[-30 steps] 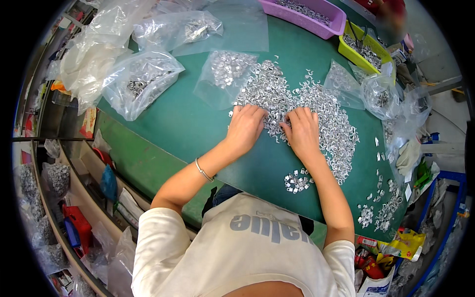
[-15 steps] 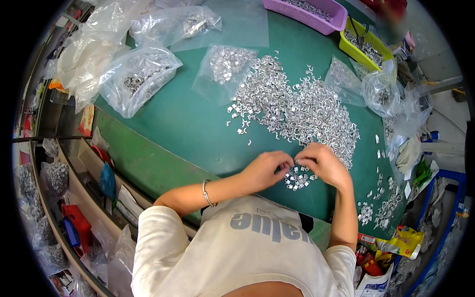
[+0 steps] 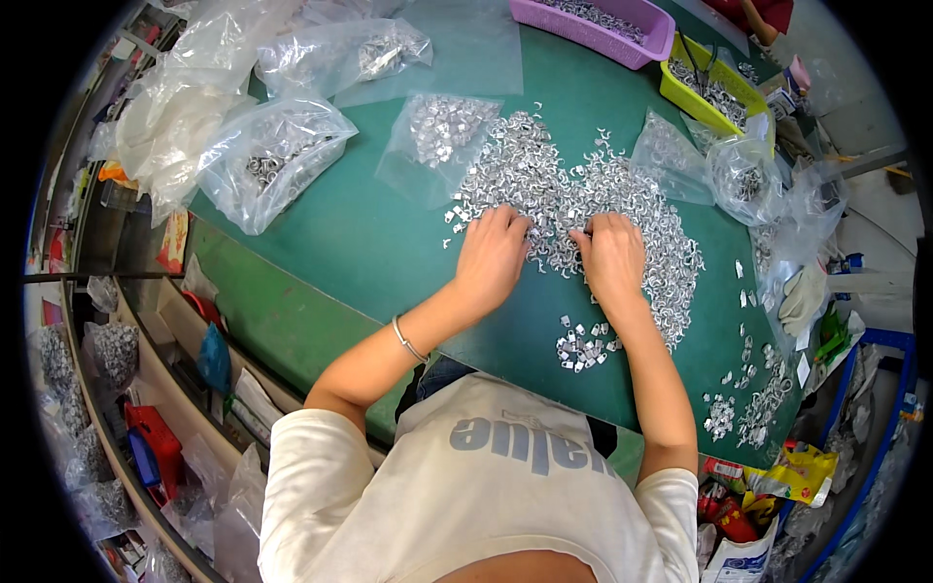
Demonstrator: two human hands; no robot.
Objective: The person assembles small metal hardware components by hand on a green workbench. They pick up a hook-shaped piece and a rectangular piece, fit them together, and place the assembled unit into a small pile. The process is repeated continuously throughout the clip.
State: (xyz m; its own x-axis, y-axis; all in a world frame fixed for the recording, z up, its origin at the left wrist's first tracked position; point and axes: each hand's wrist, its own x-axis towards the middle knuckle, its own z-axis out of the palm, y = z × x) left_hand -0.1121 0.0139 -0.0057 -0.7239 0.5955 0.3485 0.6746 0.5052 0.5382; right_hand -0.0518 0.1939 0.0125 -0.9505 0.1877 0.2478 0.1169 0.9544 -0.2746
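A wide pile of small silver metal pieces (image 3: 539,170), some curved and some squarish, covers the middle of the green table (image 3: 340,214). My left hand (image 3: 493,255) rests at its near left edge, fingers bent and close together, tips down among the pieces. To the right, my right hand (image 3: 612,260) reaches into the near side of the same pile, fingers curled and thumb toward the left. What either hand pinches is hidden under the fingers. Nearer to me, beside my right forearm, lies a small cluster of silver lock-shaped pieces (image 3: 583,348).
Clear bags of metal parts (image 3: 277,160) lie at the left, with another bag (image 3: 442,136) by the pile. A purple basket (image 3: 593,34) and a yellow-green basket (image 3: 709,97) stand at the back. Loose parts (image 3: 763,413) lie near the right edge. Another person's arm (image 3: 758,24) shows far right.
Both hands have moved away from me, from above the small cluster to the near edge of the big pile, and are farther apart. The cluster is now uncovered.
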